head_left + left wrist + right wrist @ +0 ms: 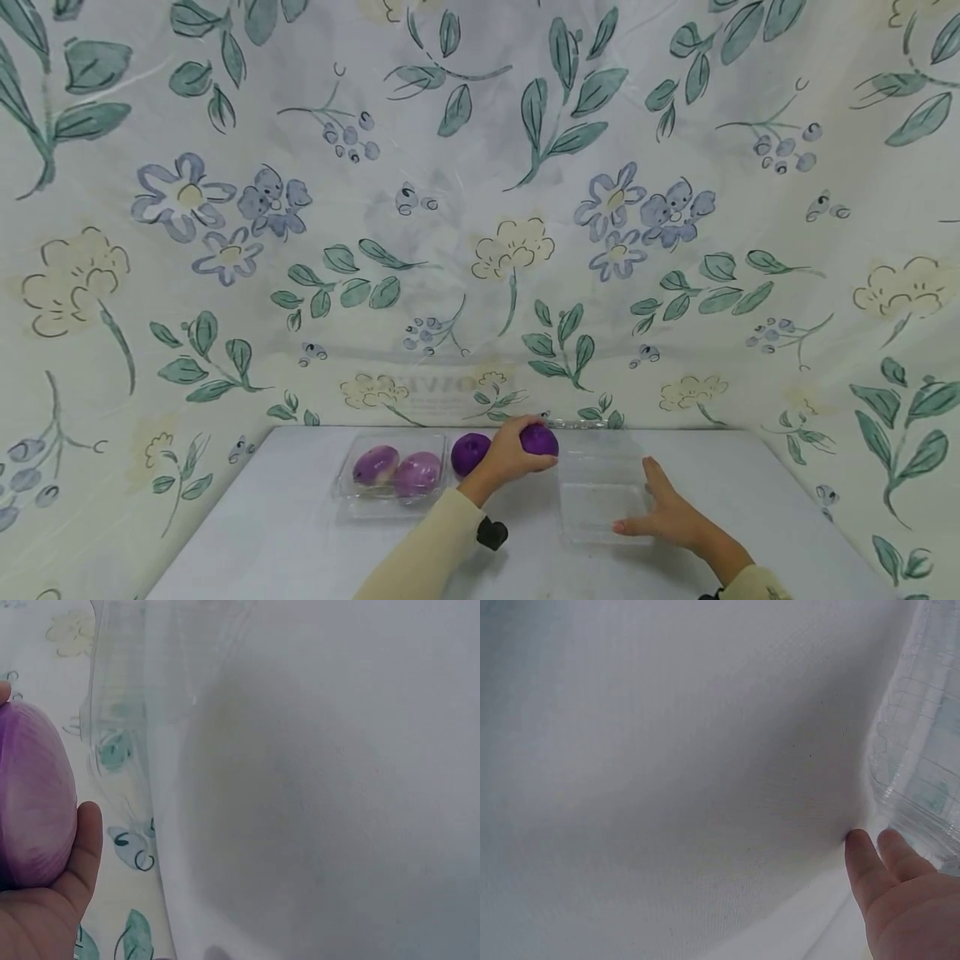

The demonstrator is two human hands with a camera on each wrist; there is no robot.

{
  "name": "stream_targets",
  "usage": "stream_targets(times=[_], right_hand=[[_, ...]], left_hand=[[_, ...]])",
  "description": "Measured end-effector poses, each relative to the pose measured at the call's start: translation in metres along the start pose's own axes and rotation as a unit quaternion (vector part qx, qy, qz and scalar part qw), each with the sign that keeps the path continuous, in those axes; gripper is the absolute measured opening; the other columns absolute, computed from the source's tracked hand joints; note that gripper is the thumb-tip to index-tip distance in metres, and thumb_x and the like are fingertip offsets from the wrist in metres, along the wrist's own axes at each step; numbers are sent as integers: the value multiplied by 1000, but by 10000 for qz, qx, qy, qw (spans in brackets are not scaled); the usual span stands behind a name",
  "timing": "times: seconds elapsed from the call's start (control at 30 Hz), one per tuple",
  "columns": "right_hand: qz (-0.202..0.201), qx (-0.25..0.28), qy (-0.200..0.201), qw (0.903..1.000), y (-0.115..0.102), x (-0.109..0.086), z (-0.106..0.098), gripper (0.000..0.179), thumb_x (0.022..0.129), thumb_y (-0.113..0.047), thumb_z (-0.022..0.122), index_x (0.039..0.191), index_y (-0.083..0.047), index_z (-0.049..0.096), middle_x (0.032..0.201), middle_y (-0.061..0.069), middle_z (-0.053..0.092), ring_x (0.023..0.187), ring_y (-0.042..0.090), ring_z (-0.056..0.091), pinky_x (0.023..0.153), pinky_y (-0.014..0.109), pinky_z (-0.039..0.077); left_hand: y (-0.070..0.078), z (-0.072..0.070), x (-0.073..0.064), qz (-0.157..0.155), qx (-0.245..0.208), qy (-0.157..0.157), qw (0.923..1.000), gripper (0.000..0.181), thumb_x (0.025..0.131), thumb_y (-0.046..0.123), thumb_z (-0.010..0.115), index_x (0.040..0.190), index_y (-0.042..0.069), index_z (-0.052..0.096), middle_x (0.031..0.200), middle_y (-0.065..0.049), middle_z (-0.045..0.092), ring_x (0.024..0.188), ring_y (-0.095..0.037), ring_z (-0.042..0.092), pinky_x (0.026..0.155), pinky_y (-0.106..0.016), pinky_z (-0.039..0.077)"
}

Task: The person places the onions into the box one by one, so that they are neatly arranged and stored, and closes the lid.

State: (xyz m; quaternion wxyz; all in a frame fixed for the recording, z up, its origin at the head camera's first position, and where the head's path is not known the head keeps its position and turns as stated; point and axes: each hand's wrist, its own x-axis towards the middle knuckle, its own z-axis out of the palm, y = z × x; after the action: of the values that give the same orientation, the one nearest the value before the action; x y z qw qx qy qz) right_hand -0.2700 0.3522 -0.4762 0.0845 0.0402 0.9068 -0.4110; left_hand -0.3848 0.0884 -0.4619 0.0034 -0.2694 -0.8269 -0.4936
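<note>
My left hand grips a purple onion, held just left of an open clear plastic clamshell box. In the left wrist view the onion shows streaked pink-purple skin, with a fingertip against its lower right side. My right hand is spread at the box's right side, thumb over the near right corner and fingers pointing away along the edge. The right wrist view shows two fingertips close to the clear plastic wall. Another dark purple onion lies behind my left wrist.
A second clear box stands on the left of the white table, with two paler purple onions inside. Floral cloth hangs along the table's back edge and at both sides.
</note>
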Motion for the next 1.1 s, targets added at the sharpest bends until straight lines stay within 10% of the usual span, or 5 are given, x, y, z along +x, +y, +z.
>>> stream_targets(times=[1.1], right_hand=[[-54,92,-18,9999,0,-3,1,133,75,-46,84,153,8,-9,160,34,-9,142,58,17,111,72,19]], left_hand=[[48,52,0,336,326,-790,9958,64,75,33,86,131,17,59,136,-5,56,120,-24,55,92,-37,55]])
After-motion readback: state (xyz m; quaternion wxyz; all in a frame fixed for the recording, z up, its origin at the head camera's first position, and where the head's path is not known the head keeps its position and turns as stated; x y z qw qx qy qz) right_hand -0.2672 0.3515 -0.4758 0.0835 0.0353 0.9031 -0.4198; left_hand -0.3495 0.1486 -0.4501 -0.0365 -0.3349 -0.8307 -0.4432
